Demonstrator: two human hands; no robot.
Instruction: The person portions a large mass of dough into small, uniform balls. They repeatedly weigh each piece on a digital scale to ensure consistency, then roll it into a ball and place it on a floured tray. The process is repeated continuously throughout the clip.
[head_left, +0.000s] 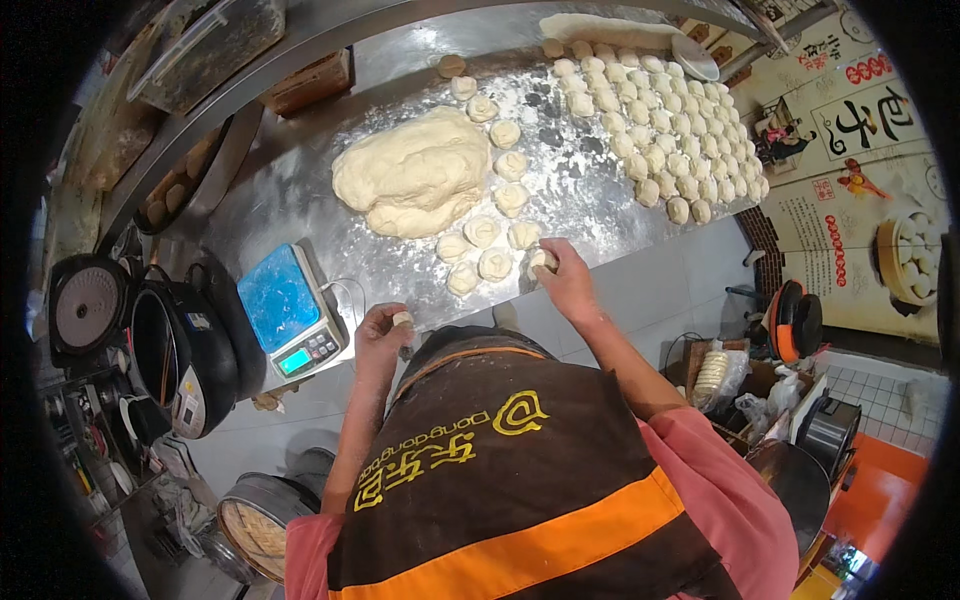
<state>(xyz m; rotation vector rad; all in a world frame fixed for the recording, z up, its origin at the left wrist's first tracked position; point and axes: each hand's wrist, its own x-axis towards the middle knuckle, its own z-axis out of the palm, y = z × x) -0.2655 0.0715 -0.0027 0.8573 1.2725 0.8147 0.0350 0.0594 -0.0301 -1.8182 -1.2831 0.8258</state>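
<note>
A small piece of dough (403, 319) is pinched in the fingers of my left hand (377, 339), at the near edge of the steel worktable (262, 176). My right hand (568, 279) has its fingers around another dough piece (541, 262), partly hidden by them, at the table's edge. Several round dough pieces with twisted tops, such as this one (495, 265), lie between my hands and run in a curve away from me. Behind them rests a large mound of dough (416, 169). White flour (559, 180) is scattered over the steel.
Rows of dough pieces (675, 142) fill the table's right end, near a white scraper (695, 58). To the left stand a digital scale (281, 300) with a blue platform and a black electric cooker (184, 352). A bamboo steamer (259, 521) sits low at left.
</note>
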